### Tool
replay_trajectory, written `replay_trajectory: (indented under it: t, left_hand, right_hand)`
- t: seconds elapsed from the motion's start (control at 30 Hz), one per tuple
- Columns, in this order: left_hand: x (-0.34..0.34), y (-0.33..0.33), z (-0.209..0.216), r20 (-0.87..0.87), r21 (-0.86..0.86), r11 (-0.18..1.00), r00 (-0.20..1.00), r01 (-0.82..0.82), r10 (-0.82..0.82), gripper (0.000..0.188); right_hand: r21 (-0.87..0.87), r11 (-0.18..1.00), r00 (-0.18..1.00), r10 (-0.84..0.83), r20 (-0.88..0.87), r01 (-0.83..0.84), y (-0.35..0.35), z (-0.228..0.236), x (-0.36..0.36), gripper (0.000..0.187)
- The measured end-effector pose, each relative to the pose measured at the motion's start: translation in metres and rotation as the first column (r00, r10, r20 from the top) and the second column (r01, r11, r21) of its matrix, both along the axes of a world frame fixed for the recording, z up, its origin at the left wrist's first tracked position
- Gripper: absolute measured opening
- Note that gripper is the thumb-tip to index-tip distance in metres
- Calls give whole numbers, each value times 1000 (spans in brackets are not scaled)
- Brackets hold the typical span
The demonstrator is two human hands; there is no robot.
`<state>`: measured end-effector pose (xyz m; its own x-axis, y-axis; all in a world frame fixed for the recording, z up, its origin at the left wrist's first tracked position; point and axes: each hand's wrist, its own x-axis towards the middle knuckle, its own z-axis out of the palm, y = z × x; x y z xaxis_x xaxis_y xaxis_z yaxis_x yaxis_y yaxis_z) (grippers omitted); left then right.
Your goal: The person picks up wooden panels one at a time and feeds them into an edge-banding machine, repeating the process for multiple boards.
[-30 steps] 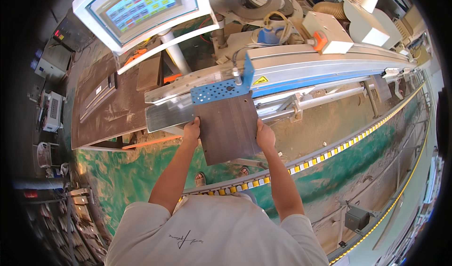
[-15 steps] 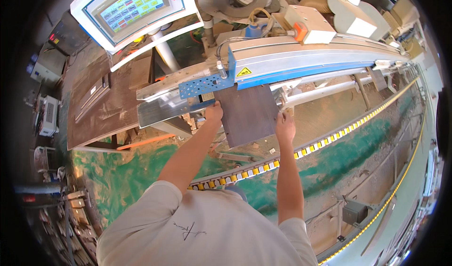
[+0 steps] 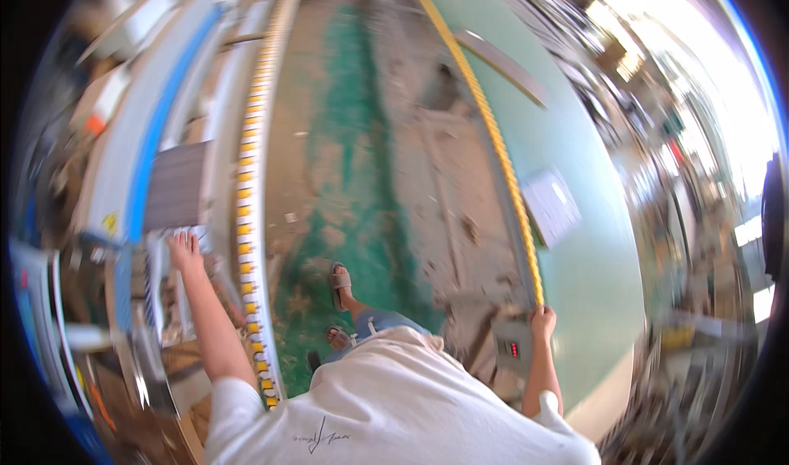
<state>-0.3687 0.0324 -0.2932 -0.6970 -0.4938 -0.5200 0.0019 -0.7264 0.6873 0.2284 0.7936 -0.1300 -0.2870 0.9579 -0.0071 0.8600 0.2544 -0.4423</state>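
A dark brown rectangular board (image 3: 176, 187) lies on the left, partly beneath the blue-edged beam of a long machine (image 3: 158, 148). Just off its near edge is my left hand (image 3: 186, 251), with the fingers stretched out and nothing visible in them. On the other side, my right hand (image 3: 542, 322) is at the yellow toothed edge strip (image 3: 503, 157) of a pale green table (image 3: 593, 276). Its fingers are blurred, and whether they grip the strip is unclear. Below that hand sits a grey box (image 3: 511, 343) with a small red display.
A rail of yellow and white rollers (image 3: 250, 218) runs between the machine and my body. My feet stand on the green, dusty floor (image 3: 341, 218). On the green table lie a white sheet (image 3: 552, 206) and a long narrow strip (image 3: 501, 66).
My view has swung right, blurring the surroundings. Both hands have come off the board; the right one has moved across to the green table's edge. The left stays near the board.
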Motion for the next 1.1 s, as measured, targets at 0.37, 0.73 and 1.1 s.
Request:
replay_trajectory:
  t: [0.37, 0.73, 1.1]
  left_hand:
    - [382, 517, 96, 51, -120, -273, -269, 954, -962, 53]
    - [482, 842, 115, 387, -919, -384, -23, -90, -922, 61]
    - [527, 891, 107, 649, -612, -771, -444, 178, -618, 66]
  right_hand:
    - [-82, 972, 898, -233, -373, 218, 44, -52, 135, 27]
    - [-138, 990, 845, -54, -531, -23, 126, -92, 172, 61]
    - [-550, 825, 589, -510, -627, 128, 127, -43, 246, 59]
